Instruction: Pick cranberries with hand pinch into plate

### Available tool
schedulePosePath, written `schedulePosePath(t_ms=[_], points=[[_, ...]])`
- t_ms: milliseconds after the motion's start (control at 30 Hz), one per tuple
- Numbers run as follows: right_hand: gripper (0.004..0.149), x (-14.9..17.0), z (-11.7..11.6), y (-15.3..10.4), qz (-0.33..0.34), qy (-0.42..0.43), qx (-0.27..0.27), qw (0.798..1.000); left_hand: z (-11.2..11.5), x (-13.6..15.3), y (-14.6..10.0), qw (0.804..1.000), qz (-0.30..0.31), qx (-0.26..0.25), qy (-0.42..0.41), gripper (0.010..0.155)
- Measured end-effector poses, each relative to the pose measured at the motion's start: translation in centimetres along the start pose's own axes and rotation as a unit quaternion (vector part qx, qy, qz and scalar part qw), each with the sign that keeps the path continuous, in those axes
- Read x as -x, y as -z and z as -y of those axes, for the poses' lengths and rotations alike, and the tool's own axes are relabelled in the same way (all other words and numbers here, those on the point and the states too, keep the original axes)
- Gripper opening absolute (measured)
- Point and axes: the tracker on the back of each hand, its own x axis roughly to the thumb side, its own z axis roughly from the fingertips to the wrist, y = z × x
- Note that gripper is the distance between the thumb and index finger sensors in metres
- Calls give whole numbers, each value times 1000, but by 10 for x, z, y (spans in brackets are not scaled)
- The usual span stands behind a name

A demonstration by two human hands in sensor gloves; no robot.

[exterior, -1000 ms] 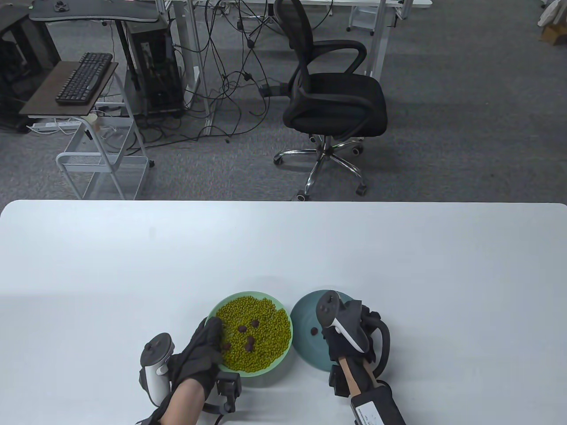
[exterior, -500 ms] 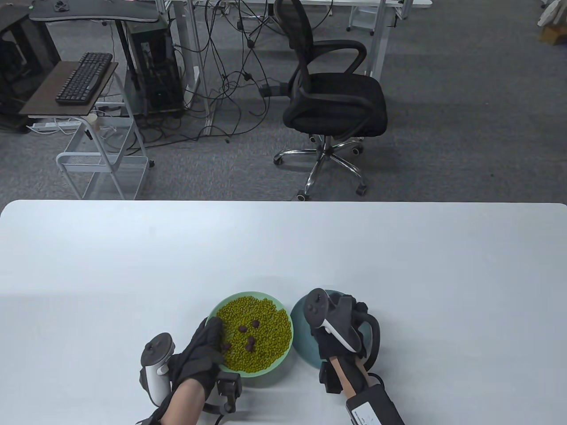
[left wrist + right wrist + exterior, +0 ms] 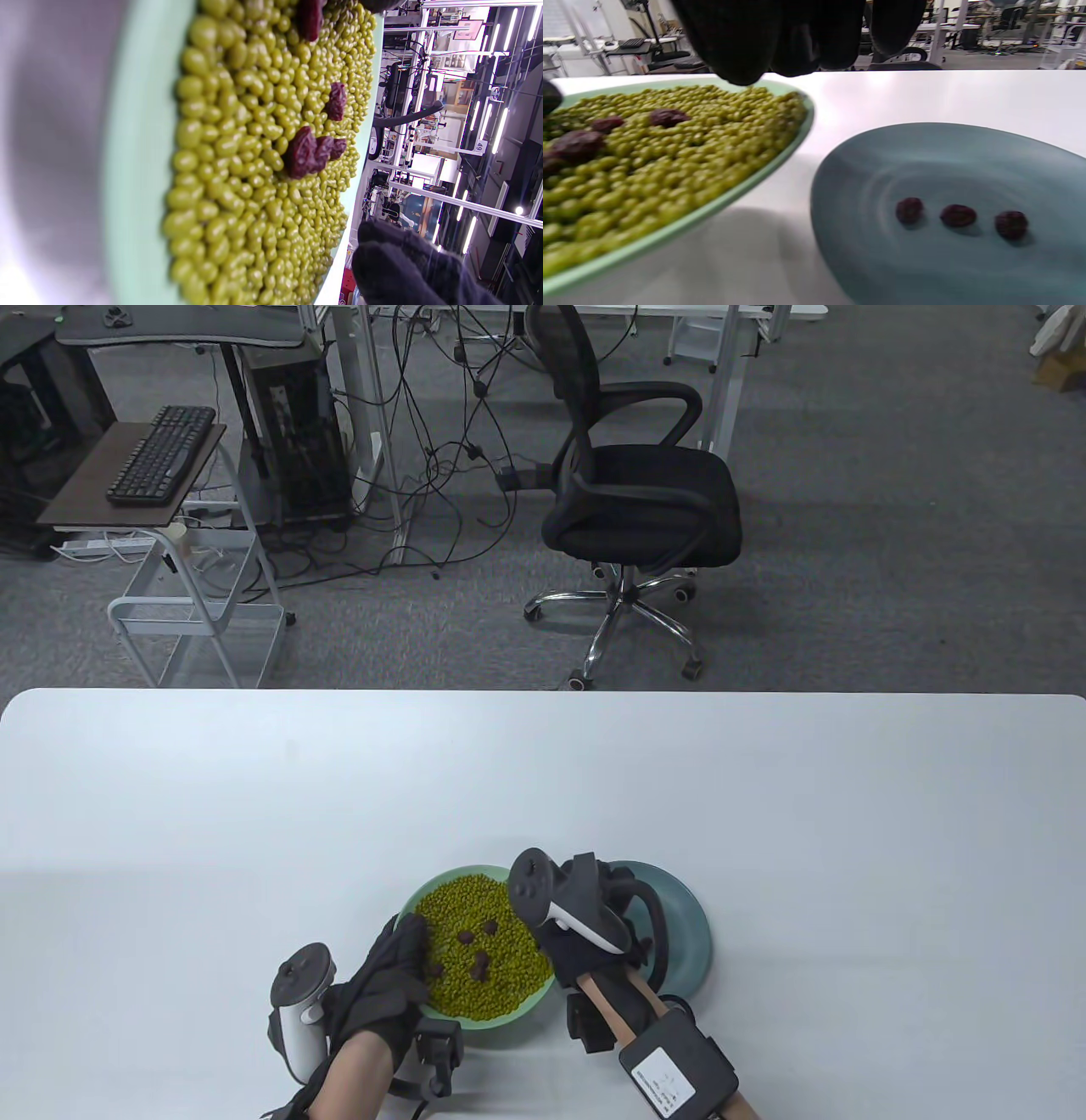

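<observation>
A round pale-green bowl [image 3: 543, 993] heaped with smooth green beans [image 3: 509, 959] and wrinkled dark-red cranberries [image 3: 480, 963] sits touching a matte blue-grey plate [image 3: 691, 937] on the glossy white tabletop [image 3: 764, 814]; 3 cranberries in the plate [image 3: 958, 215] lie in a row. The black-gloved left hand [image 3: 386, 984] rests on the bowl's near-left rim, fingers relaxed and holding nothing. The right hand [image 3: 585, 950] hovers over the bowl's right edge, its fingers [image 3: 734, 38] hanging loosely curled and holding nothing.

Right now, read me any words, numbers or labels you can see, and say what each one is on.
"49": a small sign on a post in the background of the left wrist view.
White label on the black box strapped to the right forearm: printed lines, too small to read.
Nothing else is legible.
</observation>
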Motion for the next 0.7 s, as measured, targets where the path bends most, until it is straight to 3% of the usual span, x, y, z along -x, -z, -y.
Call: schedulePosePath(t_ms=[300, 700], points=[[54, -32, -1, 6, 39, -47, -6, 998, 1, 0, 0, 1000, 0, 2, 2, 50], [56, -50, -8, 12, 59, -86, -17, 994, 1, 0, 0, 1000, -1, 2, 2, 50]])
